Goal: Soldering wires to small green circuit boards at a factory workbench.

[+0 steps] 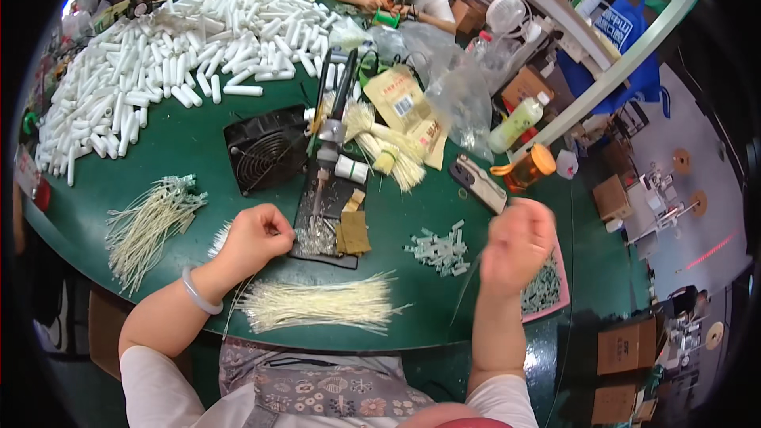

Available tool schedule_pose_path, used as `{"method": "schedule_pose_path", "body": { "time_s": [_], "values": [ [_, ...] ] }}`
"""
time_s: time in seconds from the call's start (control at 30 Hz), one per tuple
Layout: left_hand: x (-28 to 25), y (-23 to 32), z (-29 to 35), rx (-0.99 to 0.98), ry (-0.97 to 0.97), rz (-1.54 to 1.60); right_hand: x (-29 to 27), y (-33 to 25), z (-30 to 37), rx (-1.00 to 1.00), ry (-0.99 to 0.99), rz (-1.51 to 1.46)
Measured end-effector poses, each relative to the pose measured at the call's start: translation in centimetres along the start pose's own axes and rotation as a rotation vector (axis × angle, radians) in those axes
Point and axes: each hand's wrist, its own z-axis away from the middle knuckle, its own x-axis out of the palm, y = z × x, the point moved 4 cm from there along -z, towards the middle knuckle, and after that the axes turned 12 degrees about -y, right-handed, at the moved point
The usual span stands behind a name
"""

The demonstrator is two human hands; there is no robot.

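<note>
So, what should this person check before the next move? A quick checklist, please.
1. Wire bundle within reach: ok, directly in front of the person.
2. Iron hot: cannot tell; heat doesn't show.
3. Fan spinning: cannot tell from one still.
4. Phone well clear of hands: not ok, I'd say; it lies close by the right hand.
5. Left hand holding a part: cannot tell; its fingers are curled.
</note>
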Motion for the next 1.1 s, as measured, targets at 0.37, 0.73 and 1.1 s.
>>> {"method": "schedule_pose_path", "body": {
  "time_s": [0.37, 0.73, 1.1],
  "values": [
    [0.4, 0.8, 0.2, 0.001, -0.003, -0.058, 6.7, 4.1, 4.3, 0.324, -0.641, 0.228],
    [1.0, 2.1, -0.4, 0.027, -0.022, -0.115, 10.4, 7.7, 5.5, 0.401, -0.629, 0.359],
    [2.0, 2.0, 0.0, 0.066, 0.026, -0.057, 11.6, 7.4, 6.9, 0.287, -0.493, 0.258]
  ]
}}
